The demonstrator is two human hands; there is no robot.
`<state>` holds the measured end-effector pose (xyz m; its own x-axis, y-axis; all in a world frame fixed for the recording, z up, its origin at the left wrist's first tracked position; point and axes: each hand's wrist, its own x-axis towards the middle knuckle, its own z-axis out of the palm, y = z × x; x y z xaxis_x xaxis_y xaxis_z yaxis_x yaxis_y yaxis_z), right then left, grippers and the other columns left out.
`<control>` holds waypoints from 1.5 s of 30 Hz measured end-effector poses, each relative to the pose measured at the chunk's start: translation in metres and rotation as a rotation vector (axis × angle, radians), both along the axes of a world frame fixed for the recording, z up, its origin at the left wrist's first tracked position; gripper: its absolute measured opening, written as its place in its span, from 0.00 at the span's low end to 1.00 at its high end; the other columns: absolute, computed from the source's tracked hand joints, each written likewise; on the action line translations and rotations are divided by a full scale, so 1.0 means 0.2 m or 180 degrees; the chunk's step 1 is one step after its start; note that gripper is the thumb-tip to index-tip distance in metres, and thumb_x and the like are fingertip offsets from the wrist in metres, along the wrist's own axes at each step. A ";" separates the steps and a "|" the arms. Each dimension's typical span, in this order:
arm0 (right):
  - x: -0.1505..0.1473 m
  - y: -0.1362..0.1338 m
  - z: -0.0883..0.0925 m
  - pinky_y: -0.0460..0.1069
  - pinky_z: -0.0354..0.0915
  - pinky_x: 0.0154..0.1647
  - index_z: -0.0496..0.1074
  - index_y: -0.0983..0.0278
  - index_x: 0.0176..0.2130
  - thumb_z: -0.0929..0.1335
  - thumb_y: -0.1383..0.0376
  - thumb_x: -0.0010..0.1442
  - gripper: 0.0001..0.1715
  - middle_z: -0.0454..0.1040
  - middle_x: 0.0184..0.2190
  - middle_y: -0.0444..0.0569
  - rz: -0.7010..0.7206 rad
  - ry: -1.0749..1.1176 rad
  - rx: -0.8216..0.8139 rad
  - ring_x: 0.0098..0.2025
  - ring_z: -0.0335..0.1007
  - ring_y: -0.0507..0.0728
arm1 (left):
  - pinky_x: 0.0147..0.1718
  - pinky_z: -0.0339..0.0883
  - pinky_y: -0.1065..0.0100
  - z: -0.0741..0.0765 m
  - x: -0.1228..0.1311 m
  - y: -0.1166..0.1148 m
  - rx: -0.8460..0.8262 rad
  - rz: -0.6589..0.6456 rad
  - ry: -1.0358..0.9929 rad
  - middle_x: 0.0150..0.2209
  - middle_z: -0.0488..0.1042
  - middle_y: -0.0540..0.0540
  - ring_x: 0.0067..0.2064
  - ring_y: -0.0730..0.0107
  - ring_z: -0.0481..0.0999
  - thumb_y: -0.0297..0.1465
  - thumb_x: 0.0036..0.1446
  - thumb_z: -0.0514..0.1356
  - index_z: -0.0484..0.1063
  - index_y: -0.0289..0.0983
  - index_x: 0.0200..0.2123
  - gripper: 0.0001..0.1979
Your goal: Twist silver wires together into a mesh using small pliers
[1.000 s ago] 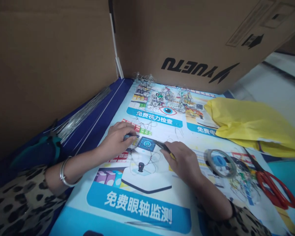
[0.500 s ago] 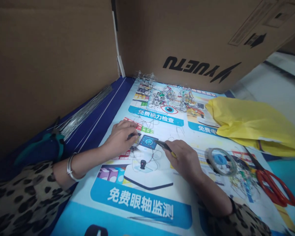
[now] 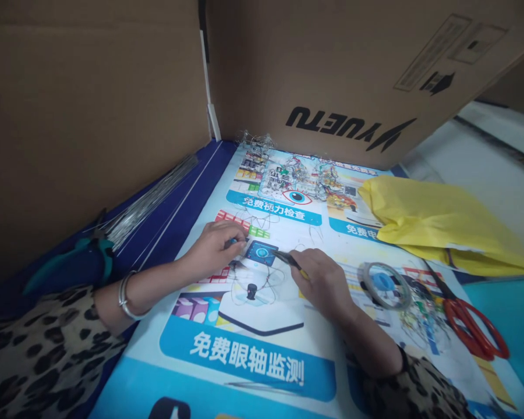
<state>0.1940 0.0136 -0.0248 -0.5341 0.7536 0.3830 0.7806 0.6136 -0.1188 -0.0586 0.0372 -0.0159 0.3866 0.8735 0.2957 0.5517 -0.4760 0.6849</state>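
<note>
My left hand (image 3: 213, 247) rests on a printed poster (image 3: 262, 349), fingers pinched on a small dark piece at the end of a thin looped wire (image 3: 255, 282). My right hand (image 3: 321, 279) is closed round a slim dark tool with a yellow handle (image 3: 288, 260), whose tip points left toward the left hand's fingers. The wire loops lie on the poster between both hands, with a small dark bead at their middle. A silver bangle sits on my left wrist.
Cardboard walls (image 3: 340, 64) stand behind and to the left. A bundle of straight silver wires (image 3: 151, 201) and teal-handled pliers (image 3: 76, 265) lie at left. Finished wire pieces (image 3: 305, 174) sit at the back, a yellow bag (image 3: 436, 224), tape roll (image 3: 382, 282) and red scissors (image 3: 471, 326) at right.
Both hands stay at the same spot on the wire loops; the fingers of my left hand shift slightly on the pinched piece. The view tilts a little.
</note>
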 end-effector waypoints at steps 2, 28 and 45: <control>0.00 0.00 0.00 0.48 0.61 0.36 0.71 0.64 0.39 0.61 0.69 0.57 0.12 0.72 0.32 0.49 0.0007 -0.0026 0.0004 0.36 0.65 0.55 | 0.41 0.63 0.65 0.01 0.00 -0.01 -0.0068 0.0007 -0.0026 0.35 0.75 0.47 0.39 0.67 0.72 0.26 0.54 0.54 0.69 0.37 0.28 0.05; -0.02 0.09 0.14 0.48 0.56 0.35 0.72 0.62 0.38 0.63 0.71 0.55 0.12 0.70 0.28 0.48 0.0083 -0.0404 0.0320 0.33 0.62 0.54 | 0.34 0.64 0.68 0.05 0.03 -0.04 -0.0624 0.0074 -0.0198 0.29 0.72 0.49 0.32 0.71 0.71 0.30 0.57 0.52 0.68 0.36 0.27 0.08; -0.07 0.11 0.09 0.49 0.52 0.33 0.72 0.63 0.40 0.63 0.72 0.54 0.14 0.69 0.27 0.46 0.0286 -0.0649 0.0165 0.32 0.60 0.54 | 0.30 0.66 0.70 0.04 0.05 -0.03 -0.1105 0.0225 -0.0466 0.28 0.74 0.49 0.31 0.71 0.73 0.31 0.54 0.54 0.66 0.35 0.26 0.08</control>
<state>0.1806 0.0352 -0.0059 -0.6685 0.6817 0.2972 0.7273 0.6828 0.0695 -0.0483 0.0313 -0.0075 0.2975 0.9544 0.0253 0.4591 -0.1663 0.8727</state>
